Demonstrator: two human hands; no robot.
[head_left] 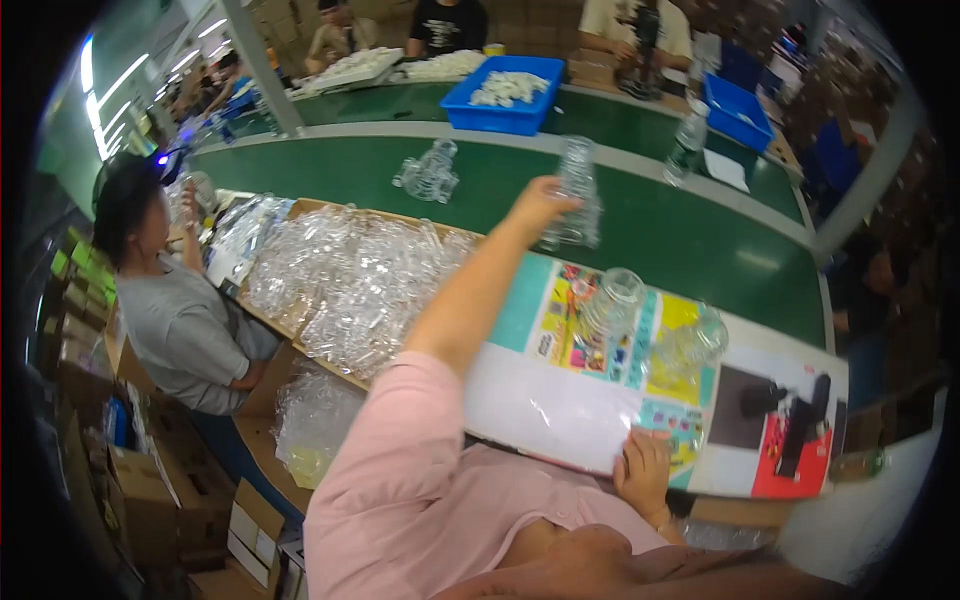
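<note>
My left hand [543, 208] reaches far out over the green conveyor belt, its fingers closed round a clear ribbed vessel [577, 170] that stands upright or nearly so. Another clear vessel [428, 172] lies on the belt to the left. Nearer me, a printed, multicoloured board [550, 400] carries two more clear pieces: a wide-rimmed ribbed vessel [615, 300] and a vessel tipped on its side [690, 345]. My right hand [645, 465] rests at the near edge of this board with nothing visible in it, its fingers lying on the surface.
A shallow cardboard box [297, 208] heaped with clear plastic parts lies left of my arm. Beside it sits a person in grey [185, 320]. Across the belt are a blue tray [548, 97] of white parts, a plastic bottle [688, 145] and several people. Cartons [145, 490] stack at lower left.
</note>
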